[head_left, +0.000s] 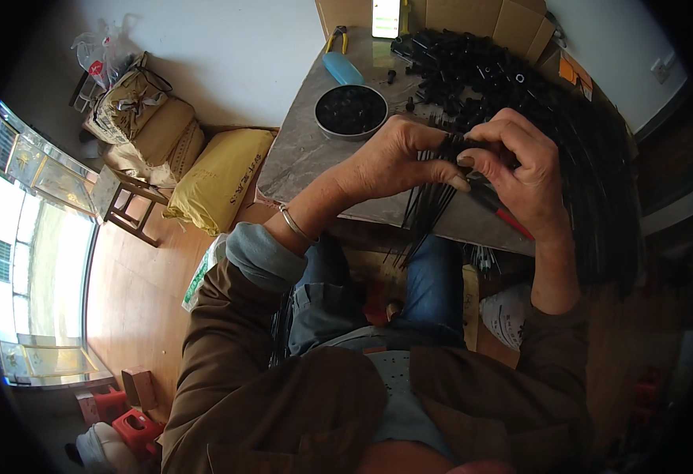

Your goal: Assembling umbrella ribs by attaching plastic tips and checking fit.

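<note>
My left hand (394,162) is closed around a bundle of thin black strands (428,212) that hangs down past the table's near edge. Fingers of my right hand (526,162) pinch together at the top of that bundle, close to the left fingertips. What exactly the right fingers grip is too small and dark to make out. Beneath the right hand lies a tool with a red handle (514,224). A round bowl (318,120) of small black parts stands beyond my left wrist. Behind both hands spreads a heap of short black tubular pieces (480,73).
Long black strands (603,182) cover the table's right side and droop over its edge. At the back are a lit phone (386,19), a cardboard box (465,17), yellow-handled pliers (338,35) and a blue object (342,69). Sacks (224,178) and a wooden stool (131,201) stand left.
</note>
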Available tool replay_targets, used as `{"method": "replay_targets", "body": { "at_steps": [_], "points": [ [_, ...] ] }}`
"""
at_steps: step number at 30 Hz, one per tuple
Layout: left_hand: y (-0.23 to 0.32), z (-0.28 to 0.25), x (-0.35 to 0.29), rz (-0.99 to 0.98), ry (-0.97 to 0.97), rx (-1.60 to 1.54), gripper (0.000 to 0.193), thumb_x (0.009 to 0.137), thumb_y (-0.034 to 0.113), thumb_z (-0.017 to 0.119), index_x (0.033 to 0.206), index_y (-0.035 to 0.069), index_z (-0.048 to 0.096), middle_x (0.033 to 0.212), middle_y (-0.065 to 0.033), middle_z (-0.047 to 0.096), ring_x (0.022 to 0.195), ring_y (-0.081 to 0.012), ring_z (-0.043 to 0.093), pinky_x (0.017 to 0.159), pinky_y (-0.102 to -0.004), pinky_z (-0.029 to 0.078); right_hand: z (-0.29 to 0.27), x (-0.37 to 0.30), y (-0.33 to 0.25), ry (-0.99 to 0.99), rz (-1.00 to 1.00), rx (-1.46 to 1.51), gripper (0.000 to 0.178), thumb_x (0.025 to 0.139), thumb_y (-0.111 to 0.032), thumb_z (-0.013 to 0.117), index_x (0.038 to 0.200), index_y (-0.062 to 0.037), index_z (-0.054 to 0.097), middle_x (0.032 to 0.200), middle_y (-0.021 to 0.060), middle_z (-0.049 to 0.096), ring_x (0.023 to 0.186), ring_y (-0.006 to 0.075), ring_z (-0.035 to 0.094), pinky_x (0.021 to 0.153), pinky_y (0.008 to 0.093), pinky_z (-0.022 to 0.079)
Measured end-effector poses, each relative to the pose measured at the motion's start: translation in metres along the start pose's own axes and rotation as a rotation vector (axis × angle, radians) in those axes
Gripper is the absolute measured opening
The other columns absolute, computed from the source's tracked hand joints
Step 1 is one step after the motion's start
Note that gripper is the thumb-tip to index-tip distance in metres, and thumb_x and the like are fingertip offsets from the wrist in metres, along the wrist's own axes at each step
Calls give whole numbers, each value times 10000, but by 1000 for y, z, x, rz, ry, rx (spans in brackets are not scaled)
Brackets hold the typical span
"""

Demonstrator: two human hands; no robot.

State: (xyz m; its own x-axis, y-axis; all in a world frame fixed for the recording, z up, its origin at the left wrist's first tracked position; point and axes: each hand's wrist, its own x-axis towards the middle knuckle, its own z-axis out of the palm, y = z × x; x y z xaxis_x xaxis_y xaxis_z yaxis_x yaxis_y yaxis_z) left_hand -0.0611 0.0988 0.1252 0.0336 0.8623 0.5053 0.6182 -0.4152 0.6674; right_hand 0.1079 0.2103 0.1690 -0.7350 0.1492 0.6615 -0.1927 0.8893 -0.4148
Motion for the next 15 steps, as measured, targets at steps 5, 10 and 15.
{"method": "replay_targets", "body": {
  "at_steps": [5, 10, 15],
  "points": [
    [-5, 8, -1, -31, 4, -85, 298, 727, 241, 788, 903, 28, 675, 707, -27, 649, 634, -65, 528, 580, -262, 468, 2, -4, 1, 14, 6, 45, 150, 742, -5, 740, 842, 0, 629, 744, 32, 572, 628, 99, 595, 514, 241, 478],
    [-4, 12, 1, 6, 31, -131, 307, 739, 231, 779, 965, 44, 690, 767, -34, 688, 707, -58, 596, 620, -263, 496, -6, -5, -3, -43, 70, 40, 115, 770, 12, 714, 841, 6, 623, 755, 37, 572, 634, 101, 602, 523, 230, 490],
    [-7, 12, 1, -4, -11, -89, 316, 730, 231, 784, 973, 49, 695, 798, -40, 701, 724, -77, 627, 635, -264, 504, -4, -6, -2, -12, 60, 127, 98, 784, 11, 704, 834, 13, 620, 756, 39, 583, 634, 103, 602, 523, 240, 487]
  ]
}}
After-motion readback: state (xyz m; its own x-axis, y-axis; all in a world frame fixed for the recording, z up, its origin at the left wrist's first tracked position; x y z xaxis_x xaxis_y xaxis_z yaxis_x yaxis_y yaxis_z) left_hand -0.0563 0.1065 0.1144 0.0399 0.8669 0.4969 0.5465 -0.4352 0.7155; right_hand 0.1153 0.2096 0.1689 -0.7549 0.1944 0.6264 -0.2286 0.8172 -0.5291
